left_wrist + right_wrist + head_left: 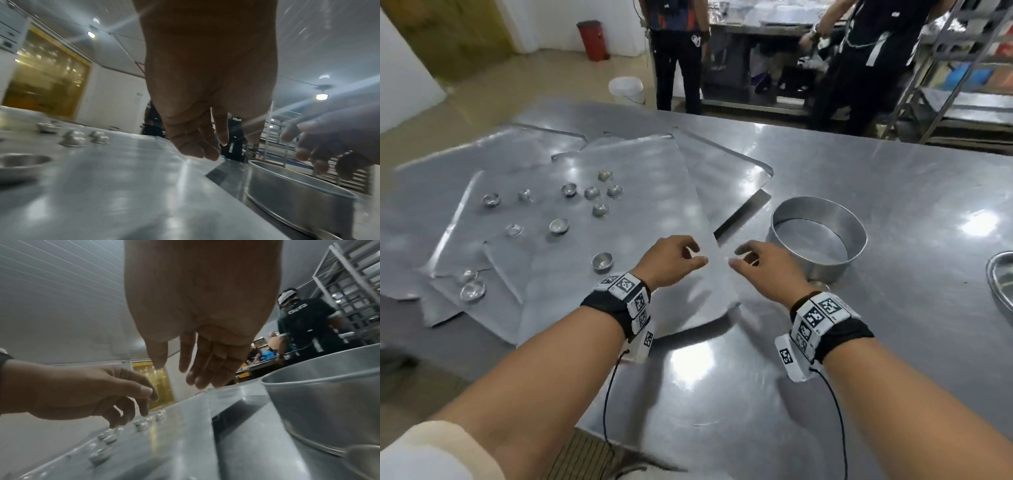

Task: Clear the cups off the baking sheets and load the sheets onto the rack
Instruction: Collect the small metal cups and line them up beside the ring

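Note:
Several flat baking sheets point(640, 178) lie overlapped on the steel table point(876, 192). Several small metal cups point(558, 226) are scattered on them, and the nearest cup point(602, 262) sits just left of my left hand. My left hand point(674, 260) hovers over the top sheet's right edge point(185, 167), fingers loosely curled and holding nothing. My right hand point(760, 265) hovers beside that edge, fingers relaxed and empty point(197, 369). A round metal pan point(818, 236) stands just right of my right hand.
A tall metal rack point(962, 68) stands at the back right, also seen in the right wrist view point(353, 280). Two people point(678, 51) stand beyond the table's far edge. A white bucket point(626, 89) and a red bin point(592, 39) are on the floor. A metal dish rim point(1001, 277) shows at far right.

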Tool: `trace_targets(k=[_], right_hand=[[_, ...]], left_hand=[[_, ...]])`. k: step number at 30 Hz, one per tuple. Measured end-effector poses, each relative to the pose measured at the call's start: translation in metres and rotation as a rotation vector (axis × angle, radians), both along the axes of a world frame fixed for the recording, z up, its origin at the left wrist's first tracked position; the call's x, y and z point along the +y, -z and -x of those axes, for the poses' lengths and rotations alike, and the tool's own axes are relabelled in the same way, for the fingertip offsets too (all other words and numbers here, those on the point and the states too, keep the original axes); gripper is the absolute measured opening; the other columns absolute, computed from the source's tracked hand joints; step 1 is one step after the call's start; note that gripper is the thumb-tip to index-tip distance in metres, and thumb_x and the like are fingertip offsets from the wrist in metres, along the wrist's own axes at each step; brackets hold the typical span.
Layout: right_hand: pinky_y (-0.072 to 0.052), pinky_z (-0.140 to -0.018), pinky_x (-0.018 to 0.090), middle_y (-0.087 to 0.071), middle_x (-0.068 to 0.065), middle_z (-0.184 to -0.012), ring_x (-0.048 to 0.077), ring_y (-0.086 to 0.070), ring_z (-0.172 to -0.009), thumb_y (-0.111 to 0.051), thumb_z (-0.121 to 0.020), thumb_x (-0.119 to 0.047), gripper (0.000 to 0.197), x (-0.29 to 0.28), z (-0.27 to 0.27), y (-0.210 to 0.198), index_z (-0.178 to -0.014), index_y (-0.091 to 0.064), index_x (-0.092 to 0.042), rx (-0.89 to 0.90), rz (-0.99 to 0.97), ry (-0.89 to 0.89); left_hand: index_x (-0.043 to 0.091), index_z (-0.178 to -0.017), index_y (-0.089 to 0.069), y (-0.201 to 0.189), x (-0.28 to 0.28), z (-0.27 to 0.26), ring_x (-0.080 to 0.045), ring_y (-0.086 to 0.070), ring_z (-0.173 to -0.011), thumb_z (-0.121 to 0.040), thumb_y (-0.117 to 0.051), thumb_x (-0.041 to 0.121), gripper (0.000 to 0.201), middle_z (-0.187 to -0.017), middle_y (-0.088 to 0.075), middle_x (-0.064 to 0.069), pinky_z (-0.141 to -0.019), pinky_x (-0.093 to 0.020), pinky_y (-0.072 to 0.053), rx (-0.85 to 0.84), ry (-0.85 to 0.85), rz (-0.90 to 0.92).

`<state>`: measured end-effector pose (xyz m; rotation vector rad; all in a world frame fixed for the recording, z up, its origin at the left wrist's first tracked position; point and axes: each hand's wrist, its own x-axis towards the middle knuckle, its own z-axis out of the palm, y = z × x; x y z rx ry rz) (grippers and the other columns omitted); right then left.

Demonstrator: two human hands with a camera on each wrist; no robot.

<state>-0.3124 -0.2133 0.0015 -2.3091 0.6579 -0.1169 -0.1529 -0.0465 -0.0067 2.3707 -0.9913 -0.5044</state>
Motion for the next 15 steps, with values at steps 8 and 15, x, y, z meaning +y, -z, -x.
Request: trace_targets(k=[8,15], right_hand=[[-0.051,-0.085,0.030,-0.069,-0.007,-0.105,0.012,-0.063,-0.095,-0.064,-0.090,-0.051,0.039,0.088,-0.100,0.003,-0.121,-0.065,-0.027,0.067,-0.017,-0.219],[-0.051,-0.094,0.036,-0.066,-0.002,-0.122,0.017,-0.062,-0.108,-0.066,-0.089,-0.049,0.041,0.152,-0.176,0.024,-0.122,-0.066,-0.024,0.075,0.020,-0.299]], left_hand=[[0.023,-0.108,-0.069,0.009,0.129,-0.074,-0.014,-0.065,-0.092,-0.087,-0.069,0.051,0.034,-0.093,-0.065,0.009,-0.076,-0.029,-0.047,0.004,-0.232,-0.041],[0.018,-0.117,-0.066,0.036,0.244,-0.137,-0.021,-0.061,-0.098,-0.088,-0.072,0.042,0.039,-0.113,-0.066,-0.004,-0.083,-0.030,-0.046,-0.004,-0.521,-0.071]])
